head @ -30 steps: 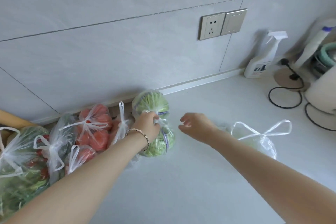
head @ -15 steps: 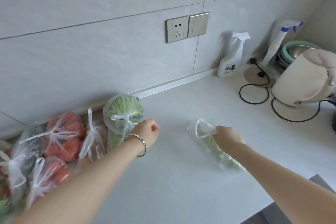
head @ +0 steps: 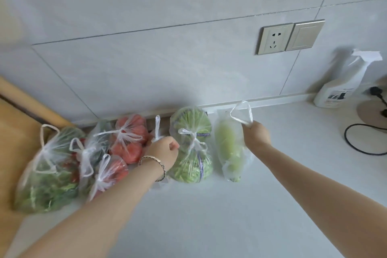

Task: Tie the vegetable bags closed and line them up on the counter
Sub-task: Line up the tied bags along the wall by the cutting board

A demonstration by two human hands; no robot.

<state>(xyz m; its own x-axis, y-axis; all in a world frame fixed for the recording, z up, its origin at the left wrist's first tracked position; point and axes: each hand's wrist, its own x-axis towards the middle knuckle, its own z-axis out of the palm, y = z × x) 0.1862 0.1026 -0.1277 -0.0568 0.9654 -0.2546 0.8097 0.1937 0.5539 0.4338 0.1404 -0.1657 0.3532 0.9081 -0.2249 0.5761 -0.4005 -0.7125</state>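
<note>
- The right hand (head: 256, 135) is seen right of centre, fingers closed on the handle loops (head: 240, 114) of the pale green vegetable bag (head: 229, 146).
- That bag is laid on the white counter (head: 209, 216) at the right end of the row, just beside the tied bag of green leaves (head: 191, 153); whether the two touch cannot be told.
- Its long axis runs from the wall towards the lower edge of the frame, with the mouth and loops pointing up at the wall and the closed bottom pointing down-frame.
- The loops are not knotted, so tying is judged the step in hand.
- The left hand (head: 162, 151) is curled narrow, left of the leaf bag; what it holds, if anything, cannot be told.
- The loops lie up and right of the left hand, across the leaf bag; the right hand is already on them.
- Tomato bags (head: 128, 140) and a dark greens bag (head: 48, 174) are lined up at left, knotted.
</note>
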